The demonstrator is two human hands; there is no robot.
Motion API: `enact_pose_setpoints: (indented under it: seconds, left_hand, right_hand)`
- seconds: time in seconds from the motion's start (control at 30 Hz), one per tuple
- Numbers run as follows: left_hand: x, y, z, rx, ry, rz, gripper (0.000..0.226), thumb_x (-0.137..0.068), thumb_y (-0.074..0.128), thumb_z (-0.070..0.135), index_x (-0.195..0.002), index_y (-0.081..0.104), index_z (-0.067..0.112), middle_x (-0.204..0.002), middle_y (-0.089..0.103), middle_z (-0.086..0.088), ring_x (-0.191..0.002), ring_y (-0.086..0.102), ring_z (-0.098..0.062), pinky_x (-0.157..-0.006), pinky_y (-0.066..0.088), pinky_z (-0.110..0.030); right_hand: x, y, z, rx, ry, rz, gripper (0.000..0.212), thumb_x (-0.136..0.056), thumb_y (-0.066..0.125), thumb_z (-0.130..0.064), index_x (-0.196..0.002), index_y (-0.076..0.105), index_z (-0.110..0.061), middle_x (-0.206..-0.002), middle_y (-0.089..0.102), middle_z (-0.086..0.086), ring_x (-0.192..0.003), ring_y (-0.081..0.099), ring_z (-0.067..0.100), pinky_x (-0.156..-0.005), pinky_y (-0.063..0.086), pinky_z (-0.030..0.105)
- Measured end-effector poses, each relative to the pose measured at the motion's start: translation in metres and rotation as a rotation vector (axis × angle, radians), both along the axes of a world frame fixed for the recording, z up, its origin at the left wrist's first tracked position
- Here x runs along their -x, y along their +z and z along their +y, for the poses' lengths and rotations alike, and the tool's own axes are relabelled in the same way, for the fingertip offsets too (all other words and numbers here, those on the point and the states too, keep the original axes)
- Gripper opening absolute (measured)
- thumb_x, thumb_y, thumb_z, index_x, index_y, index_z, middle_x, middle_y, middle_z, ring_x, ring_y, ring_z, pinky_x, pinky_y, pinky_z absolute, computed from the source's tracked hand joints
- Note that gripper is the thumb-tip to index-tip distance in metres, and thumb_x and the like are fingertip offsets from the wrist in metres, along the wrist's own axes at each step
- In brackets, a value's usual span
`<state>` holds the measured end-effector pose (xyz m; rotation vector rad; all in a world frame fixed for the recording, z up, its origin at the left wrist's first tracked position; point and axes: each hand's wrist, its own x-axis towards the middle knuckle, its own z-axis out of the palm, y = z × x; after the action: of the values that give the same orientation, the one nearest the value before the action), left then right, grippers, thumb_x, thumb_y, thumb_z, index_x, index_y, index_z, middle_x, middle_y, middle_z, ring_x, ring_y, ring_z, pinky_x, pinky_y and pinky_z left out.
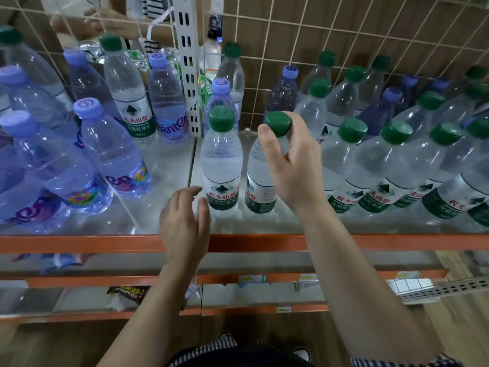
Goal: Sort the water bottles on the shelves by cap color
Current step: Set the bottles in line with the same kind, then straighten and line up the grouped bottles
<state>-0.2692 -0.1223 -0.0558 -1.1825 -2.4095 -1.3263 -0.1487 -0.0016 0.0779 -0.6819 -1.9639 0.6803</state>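
My right hand point(289, 165) grips a green-capped bottle point(260, 181) by its neck, standing on the right shelf point(264, 223). Just left of it stands another green-capped bottle point(221, 165). My left hand point(184, 221) hovers with relaxed fingers beside that bottle's base, holding nothing. Several green-capped bottles point(370, 165) fill the right side, with a few purple-capped ones point(284, 94) at the back. The left shelf holds several purple-capped bottles point(111, 149) and a green-capped one point(129, 88) among them.
A white perforated upright point(189, 75) divides the two shelf sections. A wire grid point(344, 35) backs the shelf. An orange front rail point(264, 242) runs along the edge, with lower shelves point(238, 295) below. Another person's hands point(105, 19) show behind the grid.
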Motion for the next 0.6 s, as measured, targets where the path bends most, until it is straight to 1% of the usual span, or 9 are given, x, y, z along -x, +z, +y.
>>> enact_pose_setpoints:
  seconds: [0.07,0.1,0.17,0.2,0.3,0.37,0.47,0.53,0.6]
  left_hand:
    - [0.003,0.016,0.004,-0.144,-0.042,-0.035,0.033,-0.095,0.039,0.026,-0.112,0.06,0.007,-0.103,0.063,-0.008,-0.094,0.058,-0.024,-0.081,0.045,-0.038]
    - [0.006,0.027,0.007,-0.208,-0.06,-0.018,0.03,-0.096,0.04,0.024,-0.111,0.059,0.006,-0.101,0.061,-0.007,-0.094,0.055,-0.02,-0.082,0.043,-0.031]
    - [0.013,0.053,0.017,-0.324,-0.09,0.049,0.026,-0.097,0.04,0.019,-0.108,0.059,0.005,-0.1,0.057,-0.001,-0.093,0.051,-0.011,-0.081,0.037,-0.016]
    - [0.018,0.067,0.023,-0.381,-0.101,0.076,0.025,-0.098,0.04,0.018,-0.106,0.06,0.005,-0.099,0.057,0.001,-0.093,0.051,-0.009,-0.082,0.037,-0.014]
    - [0.036,0.102,0.04,-0.506,-0.13,0.044,0.027,-0.099,0.039,0.019,-0.101,0.063,0.006,-0.094,0.064,-0.004,-0.088,0.059,-0.02,-0.078,0.046,-0.031]
    - [0.049,0.119,0.05,-0.512,-0.163,0.017,0.028,-0.099,0.038,0.02,-0.099,0.064,0.009,-0.092,0.066,-0.005,-0.086,0.062,-0.019,-0.074,0.048,-0.037]
    - [0.068,0.137,0.068,-0.44,-0.244,0.003,0.026,-0.099,0.04,0.02,-0.1,0.064,0.01,-0.094,0.067,-0.007,-0.087,0.063,-0.018,-0.078,0.051,-0.038]
    - [0.079,0.147,0.084,-0.362,-0.288,0.009,0.028,-0.098,0.041,0.025,-0.101,0.064,0.01,-0.093,0.067,-0.007,-0.086,0.063,-0.02,-0.078,0.052,-0.038]
    - [0.087,0.151,0.1,-0.28,-0.312,0.038,0.027,-0.097,0.042,0.028,-0.101,0.064,0.013,-0.091,0.067,-0.005,-0.081,0.06,-0.013,-0.073,0.049,-0.026]
  right_hand:
    - [-0.002,0.007,-0.002,0.012,-0.005,0.0,0.025,-0.099,0.055,-0.021,-0.116,0.059,-0.003,-0.1,0.063,-0.002,-0.087,0.054,0.001,-0.084,0.043,0.014]
    - [-0.004,0.012,-0.003,0.01,-0.007,0.006,0.031,-0.099,0.054,-0.022,-0.122,0.057,-0.001,-0.107,0.064,0.002,-0.095,0.057,0.006,-0.089,0.046,0.022]
    - [-0.007,0.026,-0.003,-0.018,0.01,0.031,0.032,-0.1,0.053,-0.021,-0.124,0.058,0.0,-0.112,0.065,0.006,-0.104,0.061,0.015,-0.092,0.05,0.033]
    - [-0.01,0.034,-0.001,-0.047,0.022,0.039,0.031,-0.1,0.053,-0.02,-0.122,0.06,0.0,-0.11,0.066,0.005,-0.104,0.062,0.015,-0.091,0.051,0.033]
    - [-0.02,0.061,0.012,-0.142,0.075,0.024,0.025,-0.101,0.05,-0.018,-0.113,0.064,-0.002,-0.101,0.067,0.001,-0.095,0.063,0.011,-0.082,0.051,0.021]
    - [-0.028,0.079,0.025,-0.163,0.122,-0.018,0.025,-0.102,0.047,-0.02,-0.108,0.066,-0.005,-0.095,0.069,0.002,-0.088,0.064,0.011,-0.076,0.051,0.021]
    - [-0.031,0.101,0.053,-0.165,0.141,-0.153,0.027,-0.102,0.046,-0.028,-0.103,0.068,-0.011,-0.09,0.071,0.005,-0.085,0.066,0.018,-0.076,0.051,0.034]
    - [-0.028,0.11,0.077,-0.158,0.146,-0.234,0.025,-0.101,0.048,-0.03,-0.101,0.069,-0.017,-0.089,0.072,0.003,-0.085,0.066,0.015,-0.077,0.05,0.032]
    - [-0.02,0.115,0.103,-0.142,0.144,-0.341,0.023,-0.101,0.048,-0.033,-0.101,0.068,-0.021,-0.091,0.072,0.0,-0.085,0.065,0.01,-0.075,0.049,0.022]
